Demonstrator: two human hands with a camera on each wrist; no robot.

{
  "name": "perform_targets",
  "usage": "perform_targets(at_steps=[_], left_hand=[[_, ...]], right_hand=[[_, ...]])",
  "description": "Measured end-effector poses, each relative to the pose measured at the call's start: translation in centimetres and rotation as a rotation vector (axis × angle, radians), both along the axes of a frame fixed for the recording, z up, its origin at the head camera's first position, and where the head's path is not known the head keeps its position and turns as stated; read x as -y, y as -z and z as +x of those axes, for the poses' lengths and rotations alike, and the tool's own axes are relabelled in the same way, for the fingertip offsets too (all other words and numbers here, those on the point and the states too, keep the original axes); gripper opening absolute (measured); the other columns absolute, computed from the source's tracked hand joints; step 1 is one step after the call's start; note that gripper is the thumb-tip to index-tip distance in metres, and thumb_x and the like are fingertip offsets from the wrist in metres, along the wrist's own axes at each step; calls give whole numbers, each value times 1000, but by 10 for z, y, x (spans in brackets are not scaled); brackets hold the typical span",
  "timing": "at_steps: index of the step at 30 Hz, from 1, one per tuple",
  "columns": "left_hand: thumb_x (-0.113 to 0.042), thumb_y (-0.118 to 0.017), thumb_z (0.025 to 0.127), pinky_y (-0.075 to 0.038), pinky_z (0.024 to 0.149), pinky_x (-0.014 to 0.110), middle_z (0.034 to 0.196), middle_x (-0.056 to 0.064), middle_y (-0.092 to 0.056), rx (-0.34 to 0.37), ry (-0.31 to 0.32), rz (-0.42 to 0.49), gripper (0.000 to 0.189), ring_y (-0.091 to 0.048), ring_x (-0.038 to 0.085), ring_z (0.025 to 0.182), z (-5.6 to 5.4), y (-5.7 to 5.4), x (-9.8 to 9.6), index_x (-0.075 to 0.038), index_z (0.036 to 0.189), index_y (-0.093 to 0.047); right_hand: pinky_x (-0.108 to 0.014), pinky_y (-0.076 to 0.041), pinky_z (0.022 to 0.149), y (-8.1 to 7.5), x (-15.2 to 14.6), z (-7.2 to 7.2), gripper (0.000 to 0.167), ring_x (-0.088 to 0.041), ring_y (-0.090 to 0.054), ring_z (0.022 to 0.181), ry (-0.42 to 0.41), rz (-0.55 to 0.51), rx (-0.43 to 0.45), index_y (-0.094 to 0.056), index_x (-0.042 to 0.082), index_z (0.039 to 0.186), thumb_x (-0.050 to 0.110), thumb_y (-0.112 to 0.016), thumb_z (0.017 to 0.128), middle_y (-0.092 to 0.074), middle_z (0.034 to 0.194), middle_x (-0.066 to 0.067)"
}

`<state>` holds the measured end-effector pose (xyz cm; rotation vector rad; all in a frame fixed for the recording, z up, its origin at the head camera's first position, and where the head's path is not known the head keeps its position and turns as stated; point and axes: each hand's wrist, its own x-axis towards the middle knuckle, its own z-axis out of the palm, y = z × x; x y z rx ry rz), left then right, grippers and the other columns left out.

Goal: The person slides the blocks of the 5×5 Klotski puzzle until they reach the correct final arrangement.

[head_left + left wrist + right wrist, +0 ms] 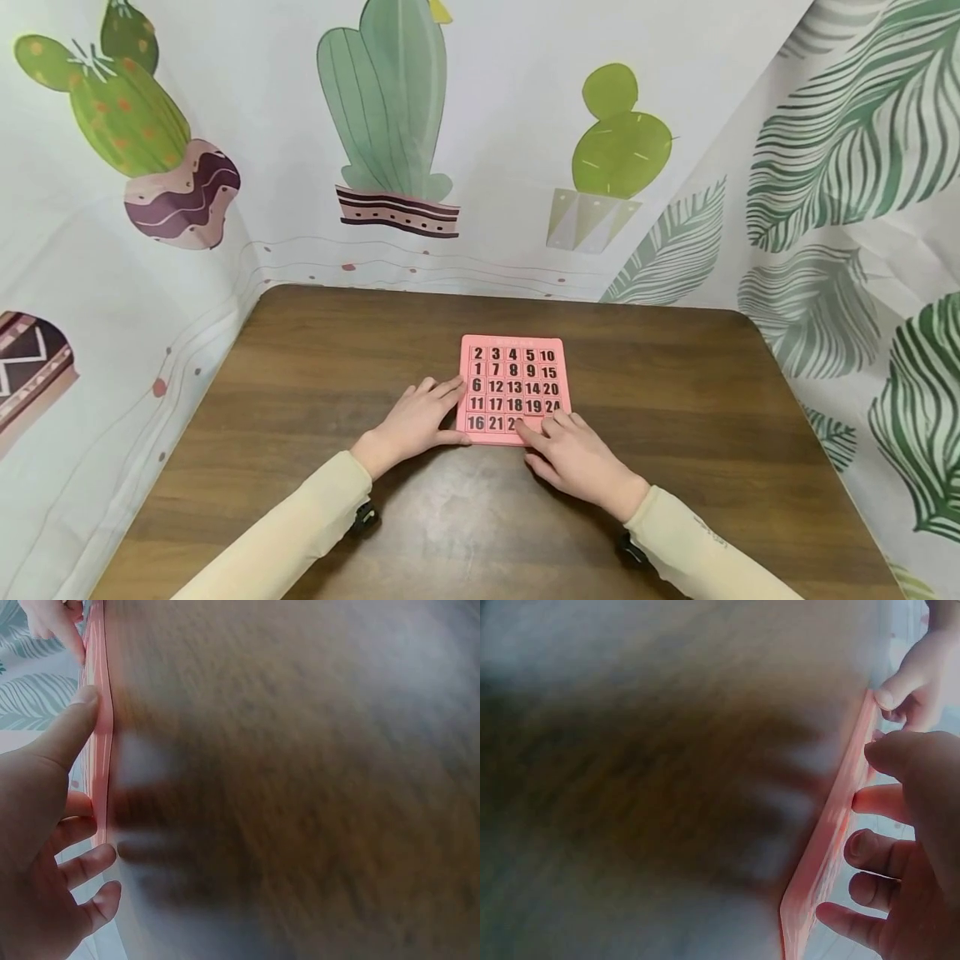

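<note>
A pink number slide puzzle [512,342] lies flat on the table, its numbered tiles in a square grid. My left hand [415,419] holds it at the left, thumb against the near left corner and fingers at the left rim. In the left wrist view the thumb [86,697] touches the puzzle's side. My right hand [581,458] rests at the near right part, index fingertip on a bottom-row tile whose number starts with 2. That finger hides the rest of the number. The other right fingers lie bent near the right rim, over the bottom right corner.
The brown wooden table [337,350] carries the puzzle near its middle. A wall cloth [502,167] printed with cacti and leaves stands behind the table and along both sides. Dark wrist devices sit under both cream sleeves [300,517].
</note>
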<state>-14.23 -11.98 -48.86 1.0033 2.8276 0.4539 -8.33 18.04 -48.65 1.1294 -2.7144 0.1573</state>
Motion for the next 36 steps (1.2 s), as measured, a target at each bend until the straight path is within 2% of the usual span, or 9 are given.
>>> perform_targets(at_steps=[5,10,17,23,27,31,36], left_hand=[[-61,-73,89,-45,95,52,164,12,-42,6,-4,1,91,-50,31,122,-1,3,1,-5,156,-48],[-62,-73,89,-44,98,53,163,12,-43,1,-6,-6,92,-50,32,124,-1,2,2,-5,156,-48],[-63,-72,89,-45,95,51,163,11,-44,-17,2,-8,91,-51,31,123,-1,4,3,-5,155,-49],[-62,-73,89,-46,94,51,162,12,-45,-28,7,-1,90,-51,32,123,0,5,1,-4,154,-50],[-62,-73,89,-46,93,51,162,12,-44,-19,9,9,90,-52,32,123,0,4,0,-5,155,-50],[-63,-73,88,-46,94,51,162,12,-44,-21,2,4,91,-51,32,122,0,3,0,-5,155,-50],[-62,-73,88,-46,94,51,162,13,-45,-25,4,6,91,-52,33,122,-1,3,2,-4,154,-50]], right_hand=[[-41,-45,81,-4,-17,0,44,-24,-54,87,54,-31,8,-71,10,134,31,-74,96,-67,95,-2],[-39,-42,74,-3,-37,4,39,-22,-45,77,122,-18,-32,-76,9,127,30,-76,94,-59,81,0],[-38,-42,72,2,-35,8,41,-21,-45,74,86,-53,-61,-76,9,128,26,-78,91,-53,76,2],[-39,-44,75,0,-23,4,44,-21,-48,78,47,-43,-19,-72,9,133,29,-76,93,-56,80,1],[-39,-43,74,-5,-25,-3,42,-22,-49,79,82,-41,-2,-73,10,132,30,-75,95,-59,83,0],[-38,-41,72,-7,-33,-12,45,-23,-47,78,143,27,19,-71,9,135,33,-73,96,-57,81,-2],[-38,-42,72,-5,-38,-7,48,-23,-48,77,152,80,39,-69,10,138,34,-73,97,-56,79,-1]])
